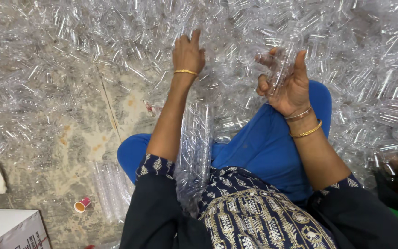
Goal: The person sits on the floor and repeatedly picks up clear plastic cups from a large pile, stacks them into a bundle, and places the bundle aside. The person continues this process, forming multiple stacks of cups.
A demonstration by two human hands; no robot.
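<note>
On the floor [65, 152], a person sits cross-legged with blue trousers [263, 147] showing at the knees, hemmed in by a heap of clear plastic bottles [116, 41] that spreads beyond the knees on every side. The right hand [287, 85] is raised just above the right knee, its grip closed around one small clear bottle [279, 69], thumb up along its side, probably so it can be turned and looked over. The left hand [188, 53] reaches into the heap beyond the left knee, fingers spread flat and loose, holding nothing I can make out. Between the knees a nested column of the same thin, glossy, ribbed shells [196, 143] rests upright against the lap, likely kept there for stacking. Left of the left knee the bare concrete is stained, with a small pink cup [82, 204] and a cardboard box [10, 228].
</note>
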